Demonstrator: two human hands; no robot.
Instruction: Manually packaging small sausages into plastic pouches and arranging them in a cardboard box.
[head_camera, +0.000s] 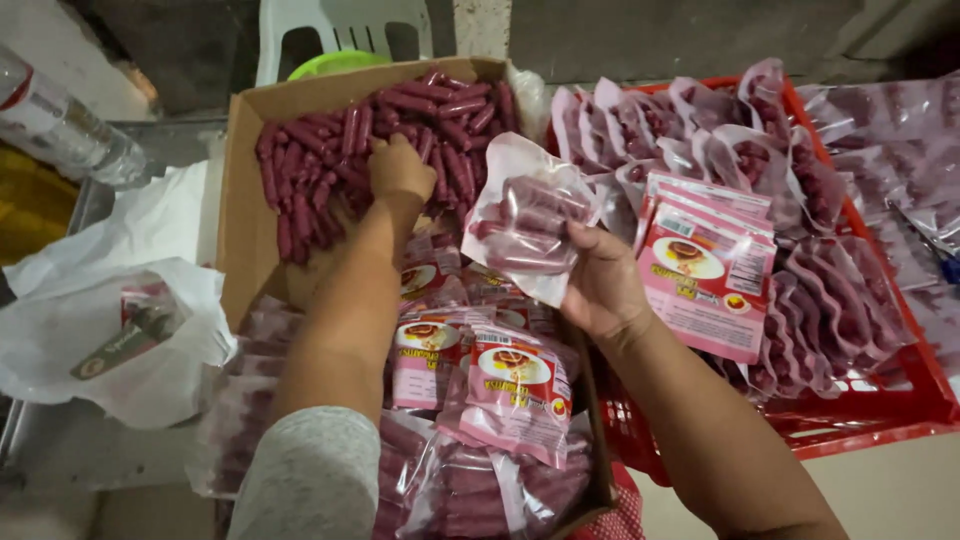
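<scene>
The left hand (400, 170) grasps loose red sausages (300, 170) in the cardboard box (240, 200). Beside it, the right hand (600, 285) grips a half-filled clear pouch (525, 225); its film looks soft and slippery, best pinched at the rim.

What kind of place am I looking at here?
Probably a small food-packing workspace: a cardboard box heaped with loose red sausages, a red crate of filled pouches, and the right hand holding a part-filled clear pouch.

bottle (60, 125): cut by left edge | left hand (400, 170): fingertips buried among sausages (320, 160)
</scene>
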